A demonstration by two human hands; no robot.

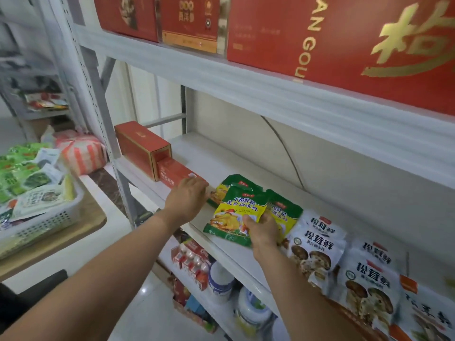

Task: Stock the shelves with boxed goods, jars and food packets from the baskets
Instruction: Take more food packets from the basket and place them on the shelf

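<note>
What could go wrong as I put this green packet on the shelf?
1. The green packet in your right hand is at the front edge of the shelf; released there, it may slide off.
2. It overlaps two green packets behind; pushing it in might shove them askew.
3. Your left hand by the small red box could nudge it off.

1. Small shop or its stockroom, not a home.
2. Perforated steel rack (98, 99) with plain white shelf boards on several tiers.
3. Same product in multiples: white mushroom packets (317, 247) in a row, green seasoning packets (236, 212) overlapping just left of them.
4. Top tier: big red gift boxes (344, 38) side by side.
5. Lower tier: white jars (220, 281) and small cartons (190, 257).
6. Near left: white basket (49, 222) heaped with sealed packets on a table. Second rack (37, 114) far left.
</note>
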